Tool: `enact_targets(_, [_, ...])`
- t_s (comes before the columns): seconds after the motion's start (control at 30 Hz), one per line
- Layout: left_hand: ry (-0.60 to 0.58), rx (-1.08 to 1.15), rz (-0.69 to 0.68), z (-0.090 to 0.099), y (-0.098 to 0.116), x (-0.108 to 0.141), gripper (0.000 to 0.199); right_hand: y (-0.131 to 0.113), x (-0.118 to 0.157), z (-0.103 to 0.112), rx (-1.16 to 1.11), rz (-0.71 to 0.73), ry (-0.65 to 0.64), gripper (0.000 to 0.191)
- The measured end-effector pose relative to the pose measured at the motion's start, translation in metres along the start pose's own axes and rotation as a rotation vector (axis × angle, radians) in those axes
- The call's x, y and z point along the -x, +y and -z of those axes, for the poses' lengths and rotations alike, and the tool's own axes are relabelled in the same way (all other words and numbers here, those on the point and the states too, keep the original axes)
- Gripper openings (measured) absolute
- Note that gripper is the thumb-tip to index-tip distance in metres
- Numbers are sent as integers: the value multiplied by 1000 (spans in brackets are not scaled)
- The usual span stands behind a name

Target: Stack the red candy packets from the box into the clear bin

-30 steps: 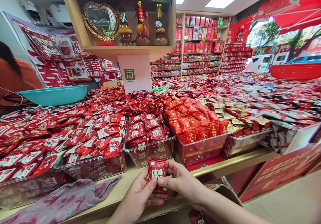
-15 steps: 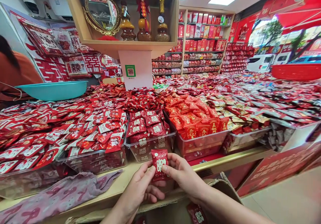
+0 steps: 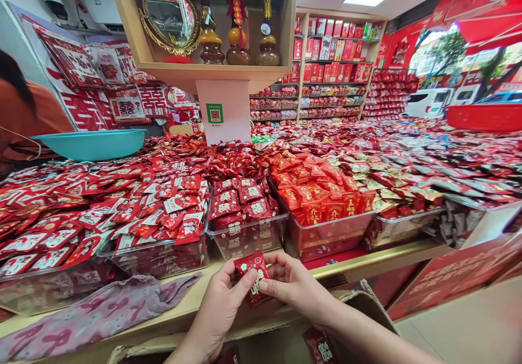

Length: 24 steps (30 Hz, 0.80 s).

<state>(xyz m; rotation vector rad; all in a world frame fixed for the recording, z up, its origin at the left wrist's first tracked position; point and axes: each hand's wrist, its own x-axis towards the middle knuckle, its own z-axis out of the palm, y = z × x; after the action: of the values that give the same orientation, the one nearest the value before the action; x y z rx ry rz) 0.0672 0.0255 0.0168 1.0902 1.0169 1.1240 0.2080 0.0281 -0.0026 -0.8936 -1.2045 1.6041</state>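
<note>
A small dark red packet point(image 3: 249, 262) with white printed characters and flowers is pinched between both hands, tilted, above an open cardboard box point(image 3: 269, 332). My left hand point(image 3: 228, 293) has its thumb across the packet's front. My right hand point(image 3: 291, 285) grips the packet's right side, thumb in front and fingers behind. Behind the hands, a clear plastic bin point(image 3: 247, 233) holds stacked packets of the same dark red print. Another dark red packet point(image 3: 320, 346) lies in the cardboard box, partly covered by my right forearm.
A clear bin point(image 3: 326, 239) of orange-red packets stands to the right. Bins heaped with red and white packets point(image 3: 163, 217) fill the left. A pink patterned cloth point(image 3: 101, 315) lies along the counter's front edge. A turquoise basin point(image 3: 93, 143) sits near a person in orange point(image 3: 44, 103).
The packet has tilted to the left and moved slightly down. My left hand has shifted up onto it, its thumb now lying over the print.
</note>
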Motion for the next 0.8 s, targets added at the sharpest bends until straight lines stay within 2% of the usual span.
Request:
enact_targets(0.33, [-8,123,81,6,-4,-1,23,4,-2,0,-91,71,108,38])
enact_targets(0.47, [43,145,68,5,-5,-2,27,6,-1,1,-20,76,157,37])
enact_targets(0.53, [44,172,78,6,-6,-4,26,0,-1,3,127,156,192,32])
enact_targets(0.63, [39,197,111,8,-6,-6,25,-26,-12,4,480,391,264,21])
enact_targets(0.73, [55,211,120,9,-5,-6,25,-65,-47,-1,847,553,311,13])
enact_targets(0.8, [69,207,119,9,-4,-6,25,-87,-78,-6,1067,520,322,10])
